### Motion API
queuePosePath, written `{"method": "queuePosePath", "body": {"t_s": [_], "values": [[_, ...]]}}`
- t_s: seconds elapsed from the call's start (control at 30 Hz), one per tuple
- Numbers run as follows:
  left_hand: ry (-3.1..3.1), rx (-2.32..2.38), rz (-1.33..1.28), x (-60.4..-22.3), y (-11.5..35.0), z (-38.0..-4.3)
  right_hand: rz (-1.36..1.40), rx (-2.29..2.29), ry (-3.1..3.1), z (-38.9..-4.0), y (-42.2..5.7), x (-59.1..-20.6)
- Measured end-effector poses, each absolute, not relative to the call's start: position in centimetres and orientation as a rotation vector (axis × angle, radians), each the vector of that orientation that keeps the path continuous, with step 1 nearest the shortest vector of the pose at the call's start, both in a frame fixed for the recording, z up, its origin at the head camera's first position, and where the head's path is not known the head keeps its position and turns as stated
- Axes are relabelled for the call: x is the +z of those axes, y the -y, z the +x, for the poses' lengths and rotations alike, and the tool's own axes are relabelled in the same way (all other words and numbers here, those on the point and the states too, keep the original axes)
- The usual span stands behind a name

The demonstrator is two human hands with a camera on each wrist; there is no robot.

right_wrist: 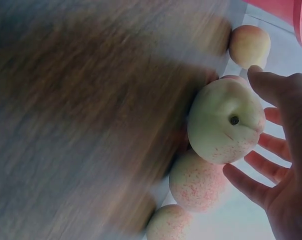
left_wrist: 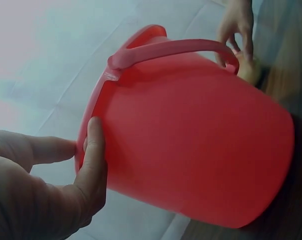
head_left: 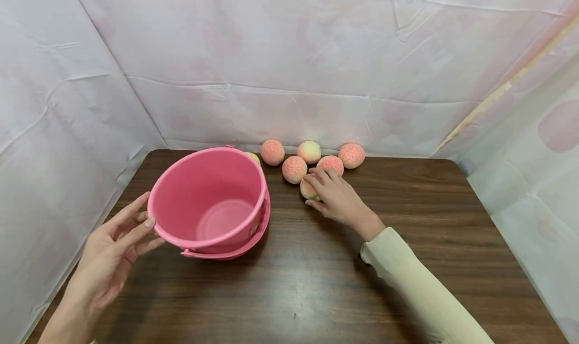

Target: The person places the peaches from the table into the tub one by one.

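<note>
A pink bucket [head_left: 181,178] stands on the dark wooden table at left, mouth upward. My left hand [head_left: 115,251] pinches its rim on the left side; the left wrist view shows thumb and fingers on either side of the bucket's rim [left_wrist: 82,131]. On the right, my right hand [head_left: 338,199] reaches over the nearest peach [head_left: 309,188]. In the right wrist view this pale peach [right_wrist: 223,125] has its stem pit facing the camera, with the fingers of the right hand [right_wrist: 288,145] spread round its far side. The thumb tip lies just off its edge.
Behind the nearest peach lie several more: a peach [head_left: 294,170] to its left, a peach [head_left: 272,152] farther back, a yellowish peach [head_left: 309,152] and a peach [head_left: 352,155] at right. One peach [head_left: 253,158] is partly hidden by the bucket. A pale curtain [head_left: 294,72] hangs behind.
</note>
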State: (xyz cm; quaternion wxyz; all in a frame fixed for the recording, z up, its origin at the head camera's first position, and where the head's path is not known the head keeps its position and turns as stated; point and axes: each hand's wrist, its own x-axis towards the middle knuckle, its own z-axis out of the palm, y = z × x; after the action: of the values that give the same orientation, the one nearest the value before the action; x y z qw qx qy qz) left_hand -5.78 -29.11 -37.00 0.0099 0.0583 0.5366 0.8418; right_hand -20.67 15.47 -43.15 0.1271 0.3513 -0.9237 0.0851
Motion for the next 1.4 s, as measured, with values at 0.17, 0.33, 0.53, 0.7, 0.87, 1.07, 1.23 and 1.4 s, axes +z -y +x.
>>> {"method": "queuePosePath", "body": {"t_s": [0.17,0.33,0.53,0.7,0.87,1.07,1.23,1.4], "values": [[-1.76,2.531,0.201,-36.7,28.6,-5.6,1.015,0.208,2.684,-20.8,-15.3,-43.3],[-1.851,2.436,0.207,-36.4,28.0,-5.3,1.019,0.171,2.685,-21.1,-15.3,-43.6],[-1.925,2.328,0.214,-36.1,27.0,-5.1,1.031,0.158,2.694,-21.3,-15.4,-43.8],[-1.965,2.258,0.226,-36.0,26.1,-4.7,1.047,0.157,2.693,-21.5,-15.5,-44.0],[-1.967,2.214,0.255,-35.9,25.1,-4.5,1.061,0.179,2.669,-21.7,-15.6,-44.3],[-1.981,2.18,0.264,-35.6,24.1,-4.5,1.066,0.231,2.645,-21.5,-15.9,-44.3],[-1.985,2.171,0.288,-35.4,23.6,-4.6,1.058,0.314,2.646,-21.3,-16.5,-44.4],[-1.983,2.169,0.302,-35.3,23.3,-4.8,1.037,0.392,2.687,-20.8,-17.1,-44.2]]}}
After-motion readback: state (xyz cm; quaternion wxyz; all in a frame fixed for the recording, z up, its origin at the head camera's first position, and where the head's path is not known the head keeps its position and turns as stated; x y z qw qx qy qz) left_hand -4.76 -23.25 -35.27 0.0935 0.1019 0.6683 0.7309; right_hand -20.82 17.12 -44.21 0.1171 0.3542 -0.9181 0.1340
